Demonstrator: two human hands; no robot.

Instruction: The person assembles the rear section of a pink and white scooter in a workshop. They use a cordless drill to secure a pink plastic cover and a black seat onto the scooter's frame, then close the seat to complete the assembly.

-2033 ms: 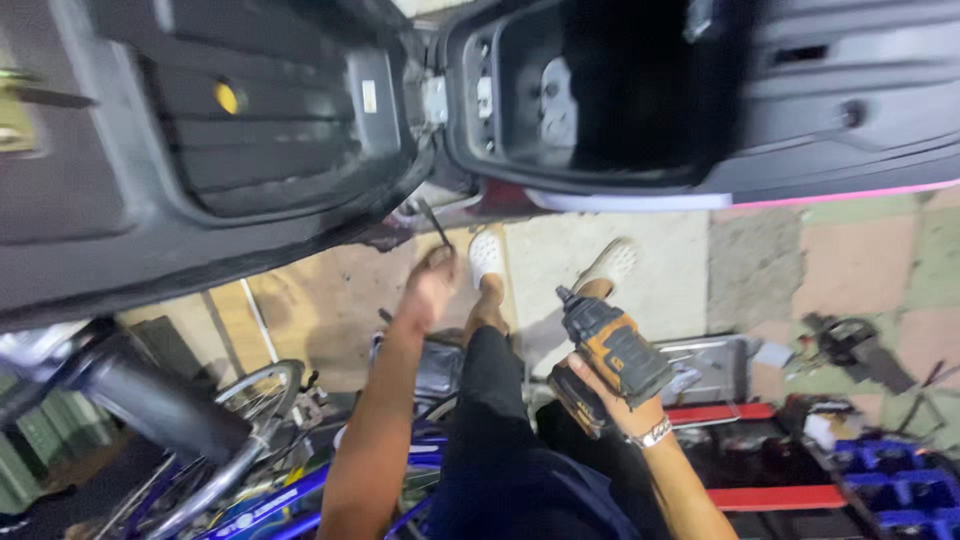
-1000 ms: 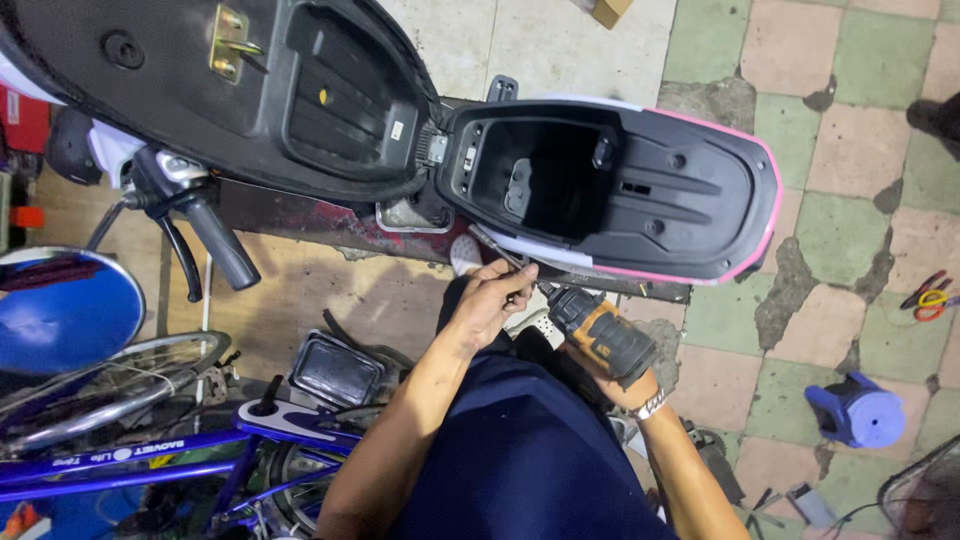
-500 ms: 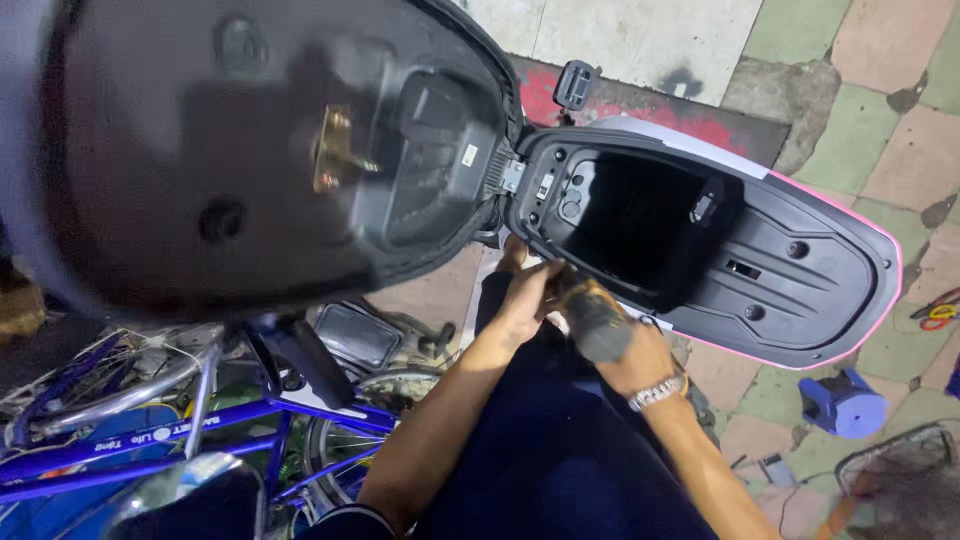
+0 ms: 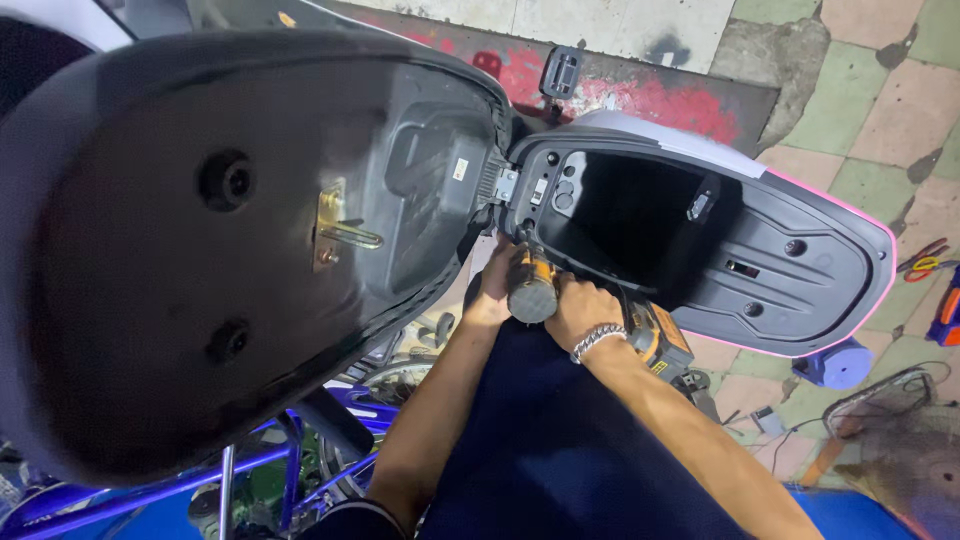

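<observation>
Right hand (image 4: pixel 582 308): wrapped round the grip of the cordless drill (image 4: pixel 545 285), fingers clamped on it, wrist bent, a metal bracelet (image 4: pixel 597 340) at the wrist; the forearm runs down and right from the drill.
Left hand (image 4: pixel 497 290): pressed against the drill's left side, mostly hidden behind the drill body; whether its fingers close on anything I cannot tell. The forearm slants down and left from the drill.
Cordless drill: orange and black, its round rear end facing the camera, its nose aimed up at the near front edge of the under-seat compartment (image 4: pixel 640 215), close below the seat hinge (image 4: pixel 505 185). Its battery pack (image 4: pixel 660 340) sticks out to the right of the drill, behind the right wrist.
Under-seat compartment: black, open, its dark well above and right of the drill; a pink-edged body panel (image 4: pixel 870 290) rims it further right.
Raised seat (image 4: pixel 230 240): swung up, its black underside with a brass latch bracket (image 4: pixel 335 230) filling the space left of the drill and blocking the view there.
Blue bicycle frame (image 4: pixel 300 460): below and left of the drill, under the seat.
Blue stool (image 4: pixel 835 365): right of the drill on the tiled floor (image 4: pixel 880 100).
Fan guard (image 4: pixel 895 440): lower right of the drill, on the floor.
Dark trousers (image 4: pixel 560 450): directly below the drill, between the two forearms.
</observation>
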